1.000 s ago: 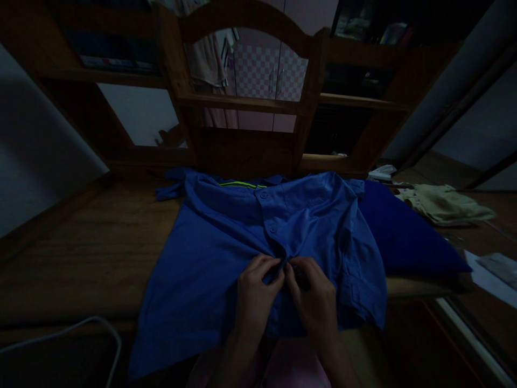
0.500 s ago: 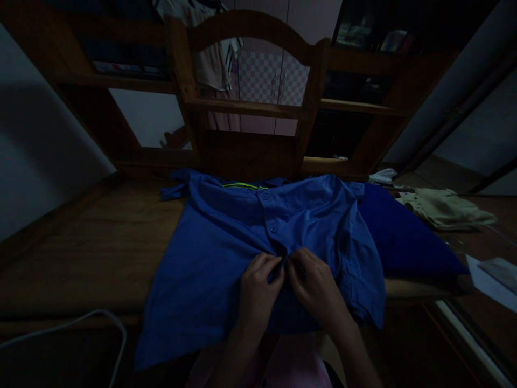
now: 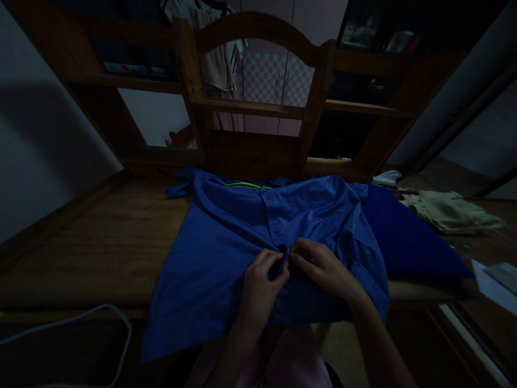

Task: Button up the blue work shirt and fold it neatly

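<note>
A blue button-up shirt (image 3: 210, 258) lies spread over the wooden table, its lower edge hanging past the front. Two buttons of its front placket show fastened, above my hands. My left hand (image 3: 262, 275) pinches the placket edge between thumb and fingers. Close beside it, my right hand (image 3: 319, 264) grips the same placket from the other side, fingertips nearly touching the left ones. Whatever button or buttonhole lies between the fingertips is too dark and small to make out. A bright green strip shows near the shirt's collar end.
A darker blue folded cloth (image 3: 404, 237) lies right of the shirt, with a beige cloth (image 3: 452, 210) beyond. A wooden shelf frame (image 3: 250, 108) with mirror panels rises behind the table (image 3: 81, 237). A white cable (image 3: 125, 328) loops at the front left.
My right hand has turned, its wrist and forearm swinging outward to the right, with its fingers still at the placket. My left hand keeps its pinch. The view has shifted slightly.
</note>
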Available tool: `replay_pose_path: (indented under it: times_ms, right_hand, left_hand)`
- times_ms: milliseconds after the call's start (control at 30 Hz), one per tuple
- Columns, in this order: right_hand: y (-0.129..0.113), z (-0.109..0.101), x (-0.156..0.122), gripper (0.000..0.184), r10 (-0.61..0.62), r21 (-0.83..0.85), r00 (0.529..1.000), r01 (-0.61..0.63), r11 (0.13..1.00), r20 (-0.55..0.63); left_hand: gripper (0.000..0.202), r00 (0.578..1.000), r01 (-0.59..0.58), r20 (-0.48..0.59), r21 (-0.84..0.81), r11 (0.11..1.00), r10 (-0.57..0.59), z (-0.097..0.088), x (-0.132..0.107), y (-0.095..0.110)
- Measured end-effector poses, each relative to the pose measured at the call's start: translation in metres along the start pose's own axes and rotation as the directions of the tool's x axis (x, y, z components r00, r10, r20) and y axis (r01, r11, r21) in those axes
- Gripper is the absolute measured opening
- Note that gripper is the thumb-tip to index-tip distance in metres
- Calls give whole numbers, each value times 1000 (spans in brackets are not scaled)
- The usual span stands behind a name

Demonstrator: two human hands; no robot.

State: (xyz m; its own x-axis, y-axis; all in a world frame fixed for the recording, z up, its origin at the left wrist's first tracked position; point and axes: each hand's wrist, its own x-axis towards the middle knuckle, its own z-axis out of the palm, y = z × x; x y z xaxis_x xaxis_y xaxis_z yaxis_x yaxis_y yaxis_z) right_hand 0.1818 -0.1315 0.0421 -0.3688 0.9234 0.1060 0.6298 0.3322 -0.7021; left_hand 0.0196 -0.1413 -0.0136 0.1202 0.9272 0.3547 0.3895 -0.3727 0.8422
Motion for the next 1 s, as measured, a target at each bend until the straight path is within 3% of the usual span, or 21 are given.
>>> replay_pose_path:
  times_ms: [233,500,800,1000]
  right_hand:
    - [-7,0,5,9,-56,-28,998,56,998,15]
    - [-4,-3,5,10,-61,6,998,61,998,16]
    - [-8,5,3,15,-24,74,994,32,997,-104]
    - [-17,11,-5,10,-40,11,988,42,999,-150]
  left_hand:
    - [23,993,92,-71,-61,994,-96,-3,-4,7]
    - [14,993,57,-90,-140,988,-70,-5,-2,9]
    - [20,963,257,35,-410,875,-267,-10,5,2]
    - [23,957,279,57,-438,854,-284,-9,4,3]
